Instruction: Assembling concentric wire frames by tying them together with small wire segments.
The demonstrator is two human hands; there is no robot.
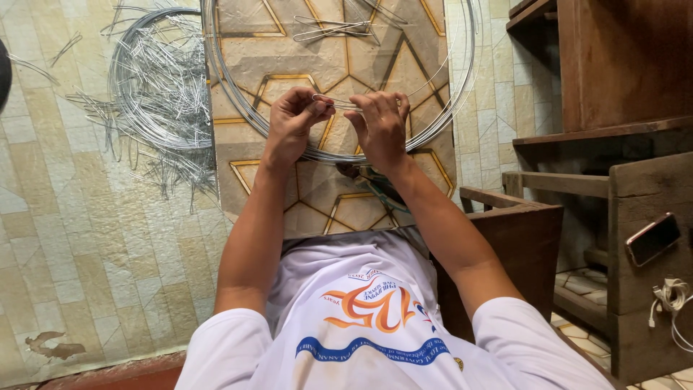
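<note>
My left hand (294, 118) and my right hand (381, 123) are close together over a patterned board (289, 58). Both pinch a short bent piece of silver wire (339, 105) that runs between their fingertips. A large coil of the same silver wire (462, 79) lies around the board, and its near strands pass just under my hands. A bent wire loop (332, 29) rests on the board farther away.
A heap of cut wire pieces and a smaller coil (162, 87) lie on the tiled floor to the left. A wooden chair arm (505, 206) and dark wooden furniture (621, 79) stand to the right. A phone (652, 238) and a white cable (670, 296) rest on a wooden block.
</note>
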